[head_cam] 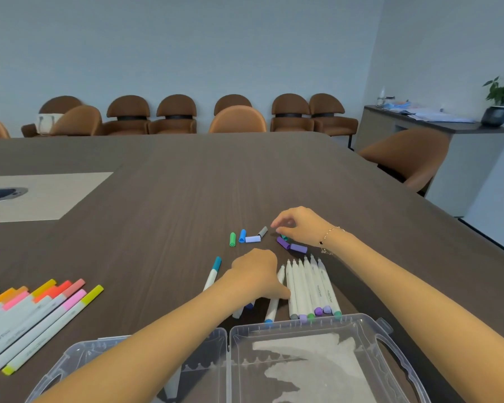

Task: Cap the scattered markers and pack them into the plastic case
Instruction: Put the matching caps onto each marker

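Note:
A row of uncapped white markers (310, 286) lies on the table just beyond the open clear plastic case (306, 327). My left hand (256, 271) rests curled over a white marker (274, 306) at the row's left side and grips it. My right hand (298, 225) hovers over the loose caps and pinches a teal cap (284, 237) against the table. Two purple caps (291, 245) lie beside it. Green (232, 239), blue (242, 235), lilac (253, 239) and grey (262, 231) caps lie to the left. A teal-capped marker (213, 271) lies alone.
Several capped markers in orange, pink and yellow (32, 312) lie at the table's left front. A pale inset panel (41, 193) sits at the far left. Brown chairs (236, 119) line the far edge and a side cabinet (437, 132) stands at the right.

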Motion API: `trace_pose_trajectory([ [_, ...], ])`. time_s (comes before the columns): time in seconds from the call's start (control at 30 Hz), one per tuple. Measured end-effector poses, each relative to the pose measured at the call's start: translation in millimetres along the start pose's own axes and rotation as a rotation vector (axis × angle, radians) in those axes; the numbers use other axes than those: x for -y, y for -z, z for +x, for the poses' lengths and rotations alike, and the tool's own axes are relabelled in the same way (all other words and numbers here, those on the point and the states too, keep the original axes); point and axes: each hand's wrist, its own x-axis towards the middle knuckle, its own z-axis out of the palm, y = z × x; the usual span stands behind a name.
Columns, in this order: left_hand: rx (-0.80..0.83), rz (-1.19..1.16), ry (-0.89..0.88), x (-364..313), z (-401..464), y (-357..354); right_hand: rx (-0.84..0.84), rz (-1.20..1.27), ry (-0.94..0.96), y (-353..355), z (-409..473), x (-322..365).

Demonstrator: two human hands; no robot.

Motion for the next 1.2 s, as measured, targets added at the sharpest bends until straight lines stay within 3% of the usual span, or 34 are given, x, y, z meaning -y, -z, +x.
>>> trace_pose_trajectory([
  [0.33,-0.035,-0.431,0.055,37.0,-0.1,10.8,0.17,-0.025,0.253,-20.9,37.0,30.9],
  [0.5,-0.044,-0.492,0.076,49.4,-4.2,17.1,0.139,-0.171,0.244,-28.1,41.4,24.3],
  [0.73,-0.112,-0.713,0.133,48.7,-0.1,10.7,-0.004,0.344,0.064,8.3,1.7,6.2],
  [0.83,-0.06,-0.88,0.143,40.7,-0.4,11.0,-0.044,0.505,-0.037,24.3,-25.4,-3.1],
  [0.97,-0.031,-1.009,0.111,30.3,-5.3,9.0,-0.049,0.625,-0.117,34.4,-47.5,-9.2],
  [1.2,-0.079,-1.01,0.081,22.0,-14.8,13.7,-0.109,0.689,-0.139,36.7,-58.9,1.0],
])
